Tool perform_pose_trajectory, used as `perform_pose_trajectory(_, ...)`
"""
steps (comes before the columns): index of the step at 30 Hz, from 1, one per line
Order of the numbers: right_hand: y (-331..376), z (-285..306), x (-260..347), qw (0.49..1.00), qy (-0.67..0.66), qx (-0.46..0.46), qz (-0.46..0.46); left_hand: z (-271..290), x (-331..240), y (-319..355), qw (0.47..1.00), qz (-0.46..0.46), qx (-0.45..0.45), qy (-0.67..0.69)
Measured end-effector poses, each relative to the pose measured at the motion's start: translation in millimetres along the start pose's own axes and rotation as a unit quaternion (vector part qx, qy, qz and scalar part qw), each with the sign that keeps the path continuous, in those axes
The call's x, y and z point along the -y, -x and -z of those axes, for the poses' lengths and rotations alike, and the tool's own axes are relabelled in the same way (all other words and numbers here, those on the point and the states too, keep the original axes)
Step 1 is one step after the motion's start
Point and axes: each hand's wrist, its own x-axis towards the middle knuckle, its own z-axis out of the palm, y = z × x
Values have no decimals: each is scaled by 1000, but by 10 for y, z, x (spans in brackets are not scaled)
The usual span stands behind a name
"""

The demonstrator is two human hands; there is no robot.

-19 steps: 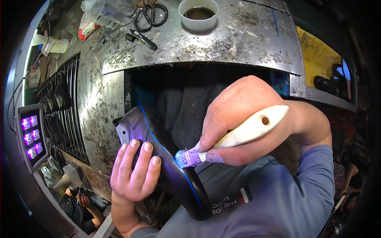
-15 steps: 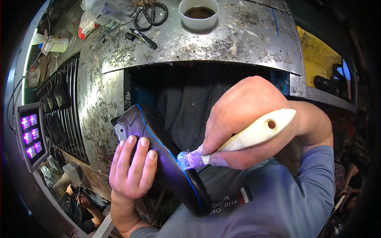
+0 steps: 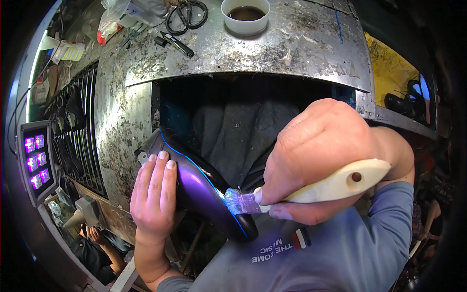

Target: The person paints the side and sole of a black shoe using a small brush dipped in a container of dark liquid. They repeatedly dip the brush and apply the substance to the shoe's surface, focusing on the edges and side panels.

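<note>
A black leather shoe upper [image 3: 195,187], which seems to be stretched over a last, lies tilted before my body. A bright blue line runs along its side, and purple light shines on its surface. My left hand [image 3: 154,204] grips it from the left, fingers over the top. In my right hand [image 3: 318,151] is a flat paintbrush [image 3: 316,187] with a cream handle, its fingers closed round the handle. The bristles touch the shoe along the blue line, near the lower end. A whitish wet streak shows beside the line just above the bristles.
A worn metal bench [image 3: 292,56] stretches ahead. On it stand a white bowl [image 3: 245,30] of dark liquid, black-handled scissors [image 3: 186,18] and a black marker [image 3: 177,45]. A purple-lit lamp [image 3: 36,158] stands left, near racked shoe pieces [image 3: 73,112]. Another person's hand [image 3: 95,236] shows lower left.
The shoe has rolled so more of its far side beyond the blue line shows. The brush and my right hand have moved slightly right and down; my left hand has shifted a little left.
</note>
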Motion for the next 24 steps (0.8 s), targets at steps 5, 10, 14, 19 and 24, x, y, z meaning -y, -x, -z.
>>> perform_pose_trajectory(5,-32,50,83,1000,3,21,-6,-35,16,72,999,38,24,12)
perform_pose_trajectory(10,-46,57,126,1000,12,4,13,-22,-37,40,994,78,17,74)
perform_pose_trajectory(14,-67,65,159,999,21,-16,36,-76,-49,77,990,102,4,97)
perform_pose_trajectory(19,-145,121,245,999,37,-13,33,-110,-125,86,976,164,6,141)
perform_pose_trajectory(24,-292,155,331,997,62,-17,40,-63,-216,35,958,205,24,199)
